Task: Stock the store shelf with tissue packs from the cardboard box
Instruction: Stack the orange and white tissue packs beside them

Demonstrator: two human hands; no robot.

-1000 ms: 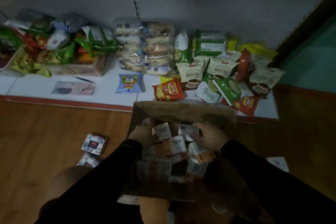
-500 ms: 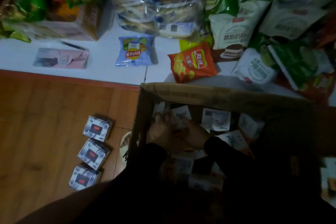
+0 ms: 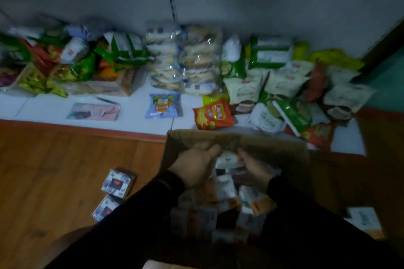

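Tissue packs [image 3: 225, 185] fill the open cardboard box [image 3: 273, 148], which sits on the wood floor [image 3: 54, 170] against the front edge of the shelf [image 3: 131, 113]. Shelf is white with a red front lip; its back half is piled with snack bags [image 3: 273, 85] from left end to right end, blurry. Clear-wrapped stack of bread packs [image 3: 185, 61] sits mid shelf at the back. Near the front edge: pink flat pack [image 3: 94, 111] at left, blue chip bag [image 3: 162, 105] in the middle, orange chip bag [image 3: 213, 113] just right of it, close to the box's far wall. Two small dark-label packs [image 3: 118, 183] lie on the floor left of the box, one nearer than the other. Both arms in black sleeves reach into the box. Left hand [image 3: 194, 166] and right hand [image 3: 254, 167] are together on one white pack [image 3: 227, 160] at the top of the pile, fingers curled on its left and right sides, grasping it. Another white pack [image 3: 363, 220] lies on the floor right of the box.
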